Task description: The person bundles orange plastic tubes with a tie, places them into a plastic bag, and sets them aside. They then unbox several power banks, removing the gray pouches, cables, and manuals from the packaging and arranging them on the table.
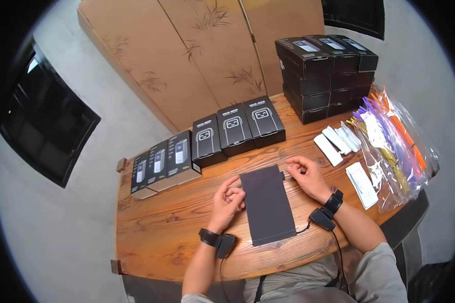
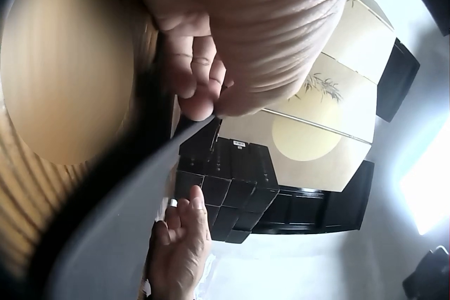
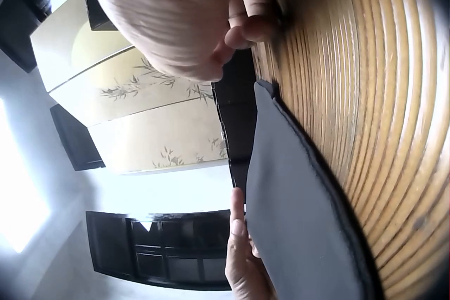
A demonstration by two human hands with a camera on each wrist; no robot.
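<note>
A flat dark grey fabric pouch [image 1: 268,207] lies in front of me, with a small black tab [image 1: 282,175] on its right edge near the far end. My left hand [image 1: 226,204] pinches the pouch's left edge between thumb and fingers; the left wrist view shows the fabric edge running up to the fingertips. Beside the far right corner is my right hand [image 1: 310,179], its fingers loosely bent and nothing held. In the right wrist view a gap shows between the right fingertips and the pouch [image 3: 295,201].
Black boxes with a face drawing [image 1: 233,129] and boxes with a device picture [image 1: 156,162] line the table's far side. A stack of black boxes [image 1: 328,76] stands far right. Nearer are white packets [image 1: 338,141], a white paper [image 1: 361,185] and clear bags of coloured strips [image 1: 394,146].
</note>
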